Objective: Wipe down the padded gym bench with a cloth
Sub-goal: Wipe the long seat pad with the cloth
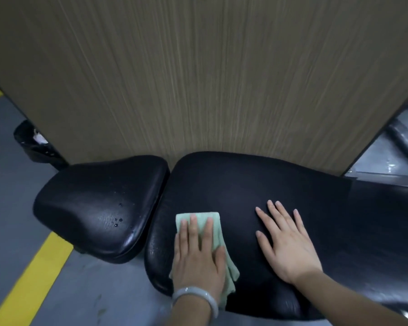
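The black padded bench has a long back pad (245, 189) running to the right and a smaller seat pad (99, 203) on the left, with a narrow gap between them. A pale green cloth (218, 234) lies on the near left end of the long pad. My left hand (198, 255) presses flat on the cloth with straight fingers and wears a pale bangle at the wrist. My right hand (287, 243) rests flat and bare on the pad to the right of the cloth. A few water drops sit on the seat pad.
A tall wood-grain panel (198, 78) stands right behind the bench. Grey floor (12, 184) with a yellow stripe (33, 278) lies to the left. A black bin (33, 144) stands at the panel's left edge. Metal frame parts (396, 142) show at the right.
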`<state>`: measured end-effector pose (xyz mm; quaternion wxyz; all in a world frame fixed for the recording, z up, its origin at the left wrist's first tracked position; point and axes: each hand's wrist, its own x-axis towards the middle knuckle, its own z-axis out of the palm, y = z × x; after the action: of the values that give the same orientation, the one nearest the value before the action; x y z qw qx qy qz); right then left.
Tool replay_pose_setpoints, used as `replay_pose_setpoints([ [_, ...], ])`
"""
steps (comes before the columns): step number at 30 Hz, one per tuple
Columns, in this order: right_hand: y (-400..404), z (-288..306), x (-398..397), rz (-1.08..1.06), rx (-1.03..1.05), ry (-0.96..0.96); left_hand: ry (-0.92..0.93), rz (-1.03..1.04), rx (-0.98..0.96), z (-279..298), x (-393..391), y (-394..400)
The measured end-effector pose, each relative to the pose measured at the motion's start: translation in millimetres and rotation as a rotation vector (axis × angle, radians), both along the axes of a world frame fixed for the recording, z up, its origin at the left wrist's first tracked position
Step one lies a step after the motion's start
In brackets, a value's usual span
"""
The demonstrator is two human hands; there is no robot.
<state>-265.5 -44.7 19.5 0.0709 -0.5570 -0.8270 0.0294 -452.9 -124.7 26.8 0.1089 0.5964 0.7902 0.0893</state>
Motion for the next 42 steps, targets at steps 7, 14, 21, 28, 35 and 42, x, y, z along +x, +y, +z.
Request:
replay_pose_setpoints([
  [7,-1.7,5.4,-2.0,0.021,-0.021,0.057,-0.007,-0.082,-0.053,-4.3,-24.3,-28.2],
  [14,0.7,-1.4,-1.7,0.000,-0.005,0.002,0.081,0.126,0.024,3.2,-28.6,40.2],
  [21,3.6,-7.4,-1.3,0.015,-0.002,0.029,0.016,0.123,0.001,5.0,-31.6,71.6],
  [28,2.5,-5.0,-2.5,0.011,0.002,0.034,-0.060,0.133,0.053,-4.9,-39.8,-8.6],
  [35,2.2,-8.5,-2.8,0.007,0.032,0.052,0.024,0.108,0.051,-1.9,-48.9,6.0],
  [42,4.7,-10.2,-1.7,0.014,0.027,0.046,0.064,0.096,-0.035,5.2,-34.5,66.2],
])
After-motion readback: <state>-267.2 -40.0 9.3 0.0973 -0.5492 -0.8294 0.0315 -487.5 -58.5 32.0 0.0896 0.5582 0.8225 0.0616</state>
